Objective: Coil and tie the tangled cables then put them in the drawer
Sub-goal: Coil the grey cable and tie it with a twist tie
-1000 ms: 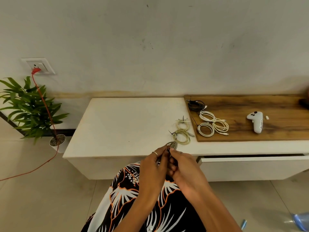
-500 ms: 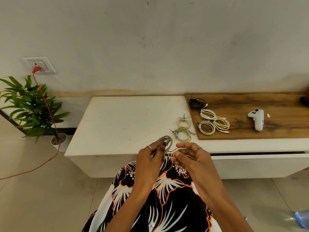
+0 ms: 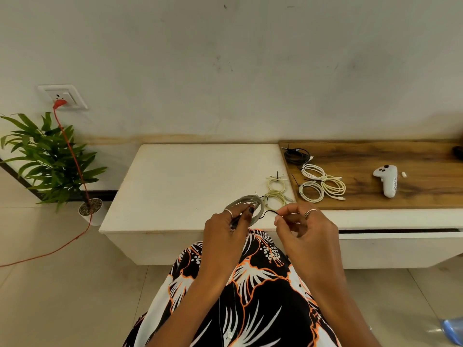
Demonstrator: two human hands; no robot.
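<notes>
White handheld controller [image 3: 387, 181] lying on the wooden board [image 3: 400, 156], dark handwritten marking running along its handle, letters too small and blurred to be reading, nothing else nearby carrying any legible text, label, brand or number

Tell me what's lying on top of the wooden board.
On the wooden board: a black cable coil, three tied white cable coils, a white controller and a small white piece. Its far-right end is out of view.

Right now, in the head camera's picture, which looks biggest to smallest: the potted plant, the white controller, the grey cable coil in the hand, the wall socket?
1. Potted plant, clearly the largest.
2. Wall socket and grey cable coil look about alike; the coil is nearer the camera, so I won't rank them.
3. White controller, smallest.
</notes>
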